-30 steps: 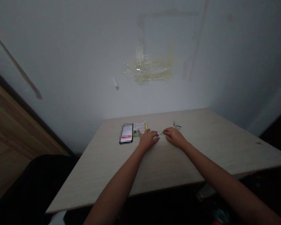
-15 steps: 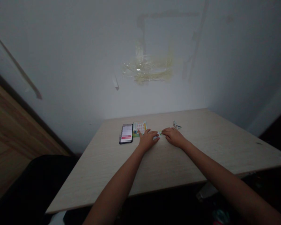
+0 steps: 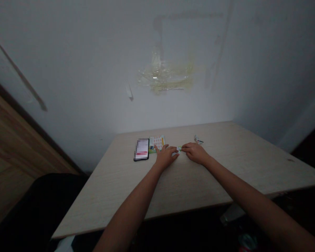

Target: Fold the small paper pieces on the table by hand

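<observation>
A small green-and-white piece [image 3: 179, 149], too small to make out in detail, lies low over the table between my two hands. My left hand [image 3: 166, 157] has its thumb and forefinger closed on the piece's left end, while its other fingers spread over the lower part of a printed card [image 3: 157, 141]. On the right end, the bunched fingertips of my right hand [image 3: 196, 153] grip the same piece. The card is white and green with rows of small pictures or text; my left fingers cover part of it.
A dark-edged phone [image 3: 141, 149] with a lit, partly blurred screen lies left of the card. A crumpled wrapper-like scrap [image 3: 198, 140] rests beyond my right hand. The pale wooden table [image 3: 126, 189] meets a wall [image 3: 94, 70] with old tape [image 3: 170, 77] on it.
</observation>
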The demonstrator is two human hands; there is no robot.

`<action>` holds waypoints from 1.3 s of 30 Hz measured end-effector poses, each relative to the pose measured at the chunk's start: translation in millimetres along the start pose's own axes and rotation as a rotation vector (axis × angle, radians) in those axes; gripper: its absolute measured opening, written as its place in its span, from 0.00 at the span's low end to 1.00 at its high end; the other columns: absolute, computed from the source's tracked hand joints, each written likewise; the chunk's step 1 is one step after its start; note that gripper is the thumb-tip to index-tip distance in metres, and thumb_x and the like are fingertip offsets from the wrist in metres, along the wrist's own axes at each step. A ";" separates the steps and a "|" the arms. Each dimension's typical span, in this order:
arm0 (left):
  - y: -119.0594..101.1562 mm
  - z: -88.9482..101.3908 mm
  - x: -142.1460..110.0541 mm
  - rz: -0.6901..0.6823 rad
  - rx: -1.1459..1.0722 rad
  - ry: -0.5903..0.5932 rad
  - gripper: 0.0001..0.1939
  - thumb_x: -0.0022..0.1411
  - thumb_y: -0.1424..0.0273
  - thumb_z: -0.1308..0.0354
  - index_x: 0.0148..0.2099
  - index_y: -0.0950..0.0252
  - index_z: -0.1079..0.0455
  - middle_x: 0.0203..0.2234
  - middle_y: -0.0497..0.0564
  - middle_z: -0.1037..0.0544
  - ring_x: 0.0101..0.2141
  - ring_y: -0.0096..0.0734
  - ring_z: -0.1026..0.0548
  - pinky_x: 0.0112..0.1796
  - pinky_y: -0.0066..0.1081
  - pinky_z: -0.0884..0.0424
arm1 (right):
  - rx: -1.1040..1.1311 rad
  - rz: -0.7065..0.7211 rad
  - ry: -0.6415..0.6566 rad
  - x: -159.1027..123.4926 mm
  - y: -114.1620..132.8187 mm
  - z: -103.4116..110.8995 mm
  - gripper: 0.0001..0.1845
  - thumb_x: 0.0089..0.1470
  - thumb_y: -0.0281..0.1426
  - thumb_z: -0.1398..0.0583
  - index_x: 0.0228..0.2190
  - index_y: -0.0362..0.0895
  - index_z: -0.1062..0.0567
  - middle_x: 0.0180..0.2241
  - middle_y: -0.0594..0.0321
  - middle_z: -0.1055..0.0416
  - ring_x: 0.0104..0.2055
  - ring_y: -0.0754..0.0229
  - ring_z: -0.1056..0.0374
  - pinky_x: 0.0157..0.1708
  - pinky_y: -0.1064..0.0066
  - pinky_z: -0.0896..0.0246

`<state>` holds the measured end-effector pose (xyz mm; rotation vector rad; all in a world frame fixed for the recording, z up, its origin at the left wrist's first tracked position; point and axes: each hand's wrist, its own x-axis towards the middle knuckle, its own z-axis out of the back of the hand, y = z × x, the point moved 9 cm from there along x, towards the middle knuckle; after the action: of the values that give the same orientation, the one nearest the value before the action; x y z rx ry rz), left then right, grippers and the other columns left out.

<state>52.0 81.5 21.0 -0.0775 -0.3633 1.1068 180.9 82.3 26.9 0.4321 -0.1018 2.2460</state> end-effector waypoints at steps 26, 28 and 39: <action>0.2 -1.5 0.2 0.002 0.013 0.009 0.15 0.67 0.54 0.50 0.52 0.46 0.29 0.58 0.42 0.27 0.63 0.49 0.42 0.55 0.78 0.73 | 0.041 -0.016 0.002 -1.4 -4.7 -2.7 0.23 0.59 0.24 0.48 0.52 0.46 0.24 0.51 0.57 0.27 0.53 0.55 0.34 0.54 0.62 0.40; 0.1 -0.7 0.1 0.004 0.019 0.011 0.15 0.67 0.54 0.50 0.52 0.46 0.29 0.58 0.42 0.28 0.63 0.49 0.42 0.56 0.76 0.72 | 0.055 -0.011 -0.007 -1.7 -4.1 -1.4 0.22 0.59 0.24 0.48 0.52 0.47 0.24 0.51 0.57 0.27 0.53 0.55 0.34 0.55 0.61 0.40; 0.4 0.0 0.4 0.007 -0.016 0.000 0.14 0.67 0.54 0.49 0.51 0.46 0.28 0.57 0.42 0.27 0.63 0.49 0.42 0.55 0.77 0.73 | 0.201 -0.034 -0.073 -6.2 -12.6 -1.7 0.22 0.58 0.24 0.48 0.49 0.49 0.22 0.50 0.59 0.25 0.53 0.56 0.33 0.56 0.60 0.40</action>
<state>51.9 82.0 21.0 -0.0923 -0.3722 1.1107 193.6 86.4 22.3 0.6190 0.0940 2.2155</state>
